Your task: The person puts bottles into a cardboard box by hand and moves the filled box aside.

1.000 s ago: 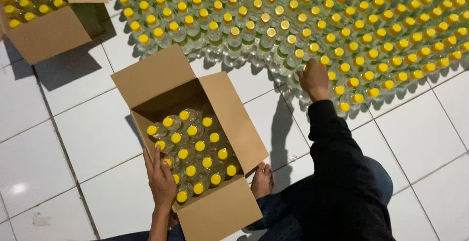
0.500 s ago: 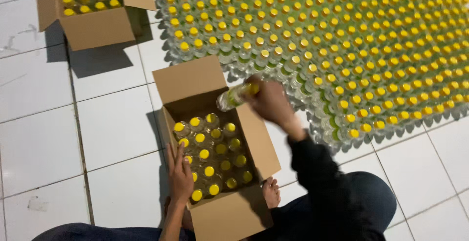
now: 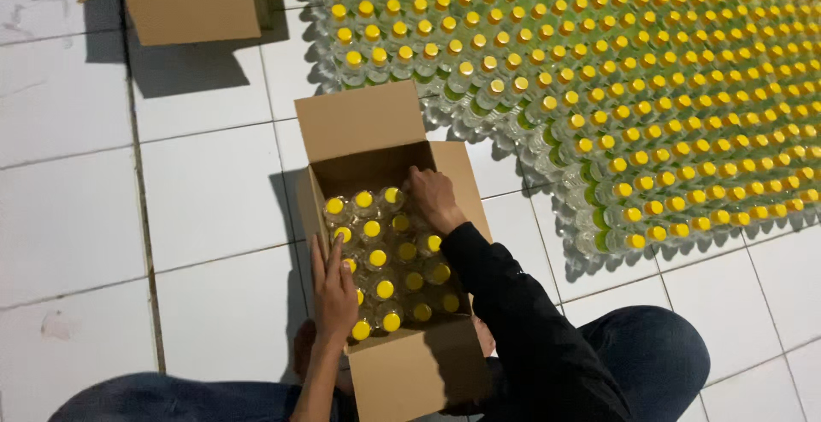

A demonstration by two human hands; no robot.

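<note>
Bottles with yellow caps stand upright in rows inside an open cardboard box on the white tiled floor. On that box's left edge rests the left hand, fingers straight and close together, flat against the wall and the nearest caps, gripping nothing. Further right, the right hand reaches into the box's far right corner, fingers curled down among the bottles; whether they clasp one cannot be told. Beyond, a large field of capped bottles covers the floor.

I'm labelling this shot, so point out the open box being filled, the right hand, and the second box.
open box (image 3: 355, 123), head view, far flap.
right hand (image 3: 433, 198), head view, back of hand.
second box (image 3: 190, 16), head view, front wall.
</note>
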